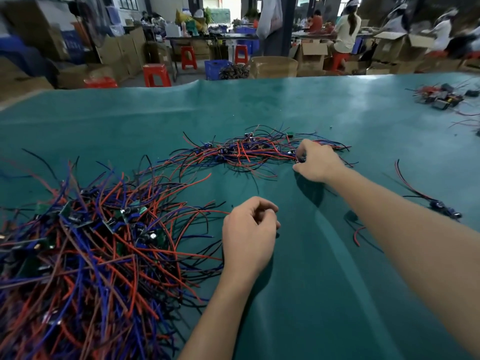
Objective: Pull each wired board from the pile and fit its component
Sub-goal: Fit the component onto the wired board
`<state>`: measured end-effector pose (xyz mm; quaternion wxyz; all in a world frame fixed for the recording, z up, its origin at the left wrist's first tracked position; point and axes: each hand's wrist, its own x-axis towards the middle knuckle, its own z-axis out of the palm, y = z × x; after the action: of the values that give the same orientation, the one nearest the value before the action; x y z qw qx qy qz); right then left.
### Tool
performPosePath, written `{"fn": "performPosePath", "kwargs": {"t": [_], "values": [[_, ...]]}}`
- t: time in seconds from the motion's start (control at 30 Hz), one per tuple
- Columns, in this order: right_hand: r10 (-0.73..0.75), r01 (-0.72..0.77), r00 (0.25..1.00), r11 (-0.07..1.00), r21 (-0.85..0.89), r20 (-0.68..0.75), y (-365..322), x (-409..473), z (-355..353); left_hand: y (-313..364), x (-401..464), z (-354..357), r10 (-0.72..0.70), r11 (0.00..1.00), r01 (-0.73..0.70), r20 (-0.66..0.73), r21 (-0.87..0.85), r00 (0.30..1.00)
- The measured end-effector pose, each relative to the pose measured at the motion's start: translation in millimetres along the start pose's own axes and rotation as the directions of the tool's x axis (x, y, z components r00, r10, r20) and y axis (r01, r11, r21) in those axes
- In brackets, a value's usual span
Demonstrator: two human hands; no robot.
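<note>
Now the right hand (318, 161) reaches out to the right end of the small pile (249, 152), a loose scatter of red, blue and black wires with little boards among them, lying near the middle of the green counter (298, 107). Its fingers (298, 153) are curled and pinch at something dark in the wires at that end; what exactly they hold is too small to tell. The left hand (249, 235) rests on the counter nearer the person, just beside the right edge of the big pile (85, 255). Its fingers (268, 213) are curled in toward the palm; whether they hold anything I cannot tell, though a red wire (205, 211) from the big pile runs up to its knuckles.

The big pile fills the counter's near left corner, a thick tangle of red, blue and black wires with green boards (114, 224) showing in it. One wired board (444, 207) lies apart near the right edge, beside the right forearm. Toward the far right corner sits a blurred cluster of dark parts (441, 96) with red wires.

Beyond the far edge stand red stools (155, 75), cardboard boxes (274, 66) and a blue crate (214, 68), and people sit at other tables.
</note>
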<state>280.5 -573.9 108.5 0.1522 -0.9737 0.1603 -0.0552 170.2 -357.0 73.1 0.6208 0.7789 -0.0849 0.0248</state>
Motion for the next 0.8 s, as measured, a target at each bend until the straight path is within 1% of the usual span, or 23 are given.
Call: {"fn": "performPosePath", "kwargs": {"t": [0.17, 0.23, 0.27, 0.33, 0.43, 0.5, 0.53, 0.57, 0.63, 0.7, 0.73, 0.77, 0.8], "values": [[0.025, -0.015, 0.991, 0.997, -0.071, 0.131, 4.7, 8.3, -16.9, 0.9, -0.6, -0.2, -0.012, 1.0, 0.011, 0.009, 0.02, 1.0], [-0.003, 0.019, 0.985, 0.996, -0.091, 0.17, 3.4, 10.3, -25.1, 1.0, -1.3, -0.7, -0.012, 1.0, 0.011, 0.009, 0.024, 1.0], [-0.031, 0.048, 0.984, 0.994, -0.096, 0.177, 3.3, 11.2, -29.1, 1.4, -1.4, -0.7, -0.013, 1.0, 0.013, 0.011, 0.019, 1.0], [-0.086, 0.104, 0.985, 0.987, -0.124, 0.148, 5.2, 12.0, -36.2, 1.9, -0.9, -0.8, -0.019, 1.0, 0.019, 0.012, 0.008, 1.0], [-0.132, 0.168, 0.977, 0.961, -0.219, 0.168, 12.1, 9.3, -39.6, 0.1, -0.4, -0.6, -0.016, 1.0, 0.016, 0.014, 0.016, 1.0], [-0.173, 0.192, 0.979, 0.958, -0.212, 0.105, 12.3, 9.6, -45.9, 0.1, -0.4, 0.2, -0.012, 1.0, 0.012, 0.014, 0.017, 1.0], [-0.21, 0.215, 0.977, 0.956, -0.198, 0.046, 7.7, 7.6, -54.0, 0.0, -0.1, 0.0, -0.012, 1.0, 0.012, 0.013, 0.02, 1.0], [-0.252, 0.239, 0.967, 0.949, -0.207, -0.041, 2.6, 6.2, -64.7, 0.2, 0.6, -0.3, -0.013, 1.0, 0.012, 0.013, 0.022, 1.0], [-0.312, 0.234, 0.925, 0.919, -0.318, -0.219, -12.3, -6.4, -91.7, 0.5, 1.3, -0.5, -0.013, 1.0, 0.013, 0.017, 0.012, 1.0], [-0.371, 0.237, 0.871, 0.891, -0.387, -0.321, -28.5, -26.7, -116.5, 1.0, 0.8, -0.5, -0.005, 1.0, 0.005, 0.011, 0.007, 1.0], [-0.385, 0.255, 0.849, 0.899, -0.357, -0.361, -34.4, -37.8, -126.0, 1.1, 0.5, -0.3, -0.004, 1.0, 0.004, 0.008, 0.013, 1.0], [-0.37, 0.29, 0.831, 0.926, -0.243, -0.416, -39.4, -51.3, -133.3, 0.7, 0.2, -0.5, -0.004, 1.0, 0.004, 0.007, 0.02, 1.0], [-0.312, 0.336, 0.825, 0.941, -0.037, -0.472, -44.2, -65.5, -137.2, 0.3, 0.8, -0.3, -0.003, 1.0, 0.003, 0.007, 0.02, 1.0]]}}
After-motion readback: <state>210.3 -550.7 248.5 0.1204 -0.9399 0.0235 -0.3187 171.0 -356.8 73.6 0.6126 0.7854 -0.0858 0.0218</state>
